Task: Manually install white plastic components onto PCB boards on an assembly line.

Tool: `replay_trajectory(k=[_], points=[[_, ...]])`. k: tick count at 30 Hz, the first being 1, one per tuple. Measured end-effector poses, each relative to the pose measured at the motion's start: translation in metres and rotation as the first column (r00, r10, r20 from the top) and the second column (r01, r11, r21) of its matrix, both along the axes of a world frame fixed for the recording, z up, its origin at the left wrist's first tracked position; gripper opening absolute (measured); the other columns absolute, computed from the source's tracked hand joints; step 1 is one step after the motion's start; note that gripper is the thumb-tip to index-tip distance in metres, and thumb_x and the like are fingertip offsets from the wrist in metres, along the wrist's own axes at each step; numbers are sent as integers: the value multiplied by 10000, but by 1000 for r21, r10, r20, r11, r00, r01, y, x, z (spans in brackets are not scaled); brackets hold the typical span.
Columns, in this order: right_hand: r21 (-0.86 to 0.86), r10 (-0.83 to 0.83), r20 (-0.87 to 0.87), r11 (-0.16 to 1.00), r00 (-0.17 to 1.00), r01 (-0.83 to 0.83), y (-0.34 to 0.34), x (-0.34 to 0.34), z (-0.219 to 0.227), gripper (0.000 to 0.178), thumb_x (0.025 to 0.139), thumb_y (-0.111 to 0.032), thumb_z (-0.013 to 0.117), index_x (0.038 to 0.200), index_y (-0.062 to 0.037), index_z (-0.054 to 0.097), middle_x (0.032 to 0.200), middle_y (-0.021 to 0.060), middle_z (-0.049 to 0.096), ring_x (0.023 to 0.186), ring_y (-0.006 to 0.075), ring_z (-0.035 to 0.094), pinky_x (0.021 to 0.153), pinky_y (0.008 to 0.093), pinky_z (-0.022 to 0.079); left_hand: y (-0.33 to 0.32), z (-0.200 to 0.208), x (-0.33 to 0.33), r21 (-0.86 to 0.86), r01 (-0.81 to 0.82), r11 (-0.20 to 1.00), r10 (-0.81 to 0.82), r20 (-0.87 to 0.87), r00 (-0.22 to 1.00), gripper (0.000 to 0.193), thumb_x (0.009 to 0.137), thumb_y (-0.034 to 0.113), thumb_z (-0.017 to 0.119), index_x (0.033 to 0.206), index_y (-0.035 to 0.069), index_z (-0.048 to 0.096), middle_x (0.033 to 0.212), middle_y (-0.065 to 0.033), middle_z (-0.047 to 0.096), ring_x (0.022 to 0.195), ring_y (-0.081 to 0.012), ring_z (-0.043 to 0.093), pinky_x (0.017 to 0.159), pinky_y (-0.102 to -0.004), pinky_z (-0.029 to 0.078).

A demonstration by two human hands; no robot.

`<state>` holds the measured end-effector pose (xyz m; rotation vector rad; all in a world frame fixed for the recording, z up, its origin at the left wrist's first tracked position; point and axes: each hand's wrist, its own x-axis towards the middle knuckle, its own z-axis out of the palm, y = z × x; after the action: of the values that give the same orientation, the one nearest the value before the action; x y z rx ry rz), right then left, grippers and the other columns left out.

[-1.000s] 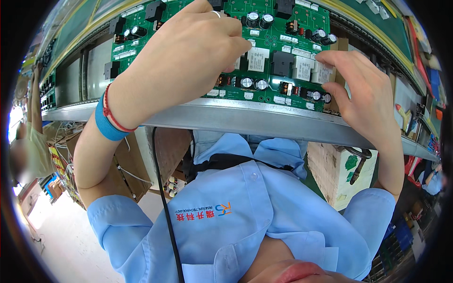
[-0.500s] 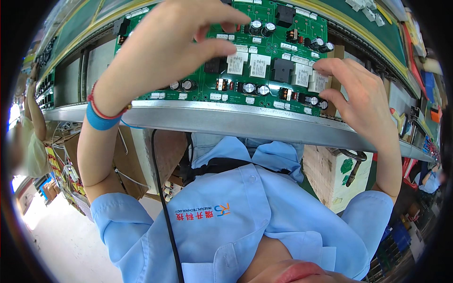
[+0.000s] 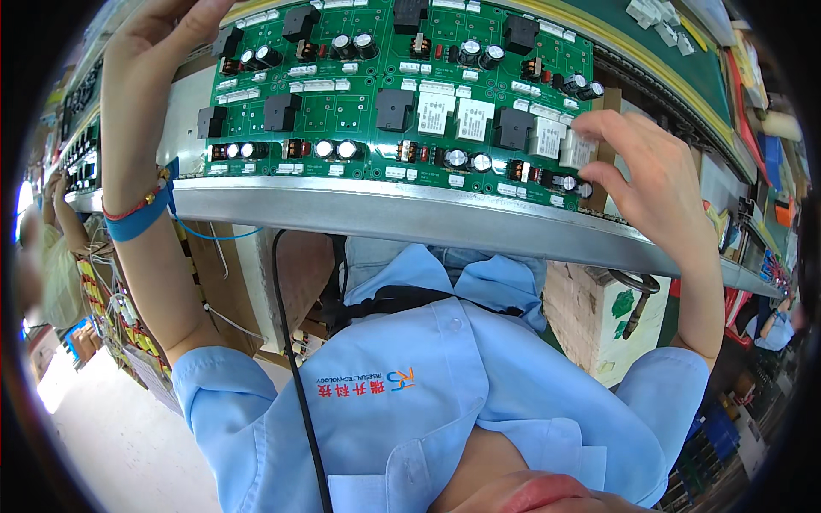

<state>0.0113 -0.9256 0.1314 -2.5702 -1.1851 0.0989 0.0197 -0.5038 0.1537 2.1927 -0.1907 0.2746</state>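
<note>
A green circuit board panel (image 3: 355, 107) lies in front of me with black block relays, capacitors and white connectors on it. Two white block relays (image 3: 472, 119) stand side by side near its middle. Another pair sits by the right edge. My right hand (image 3: 646, 167) has thumb and index finger on either side of the outermost white relay (image 3: 576, 150), gripping it at the board's edge. At the upper left, my left hand (image 3: 158, 38) reaches beyond the panel; its fingers are mostly cut off by the top of the picture.
A metal rail (image 3: 410, 209) runs along the panel's near side. Loose white parts (image 3: 658, 19) lie on a green surface at the far right. A black cable (image 3: 299, 368) hangs down my front. Another person's arm (image 3: 68, 214) shows at the far left.
My left hand has swung from above the middle of the panel to the upper left, uncovering the panel's left half. My right hand has stayed at the outermost white relay.
</note>
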Motion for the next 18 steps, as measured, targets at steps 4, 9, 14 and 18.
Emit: replay_trajectory(k=[4,9,14,18], points=[[6,-11,-6,1000,1000,11,1,-1,-2,399,741,-52,736,1103,-97,576,841,89,610,805,289,620,673,390,484,32,-10,-8,84,-48,995,54,-72,996,362,942,329,661,1231,114,686,1089,-48,725,1039,-129,642,927,-226,481],[11,19,5,1000,1000,-19,-2,-3,-2,385,741,-54,739,1092,-87,583,869,89,628,821,292,624,680,392,489,46,6,-22,116,-185,976,184,20,983,332,934,258,643,1218,92,683,1139,-45,702,1027,-146,633,951,-278,447],[-14,0,51,1000,999,0,0,1,-5,360,740,-46,738,1070,-80,599,894,85,645,843,294,630,698,390,500,94,11,-22,62,-213,975,211,36,977,354,992,269,581,1282,74,643,1219,-55,674,1179,-124,582,1011,-265,415],[-13,5,43,1000,999,-5,1,3,-3,306,751,-38,728,1037,-70,624,928,88,669,872,293,638,712,389,510,117,21,-18,-3,-233,973,232,73,970,354,1008,196,536,1328,57,593,1364,-123,580,1249,-156,551,1059,-282,422]])
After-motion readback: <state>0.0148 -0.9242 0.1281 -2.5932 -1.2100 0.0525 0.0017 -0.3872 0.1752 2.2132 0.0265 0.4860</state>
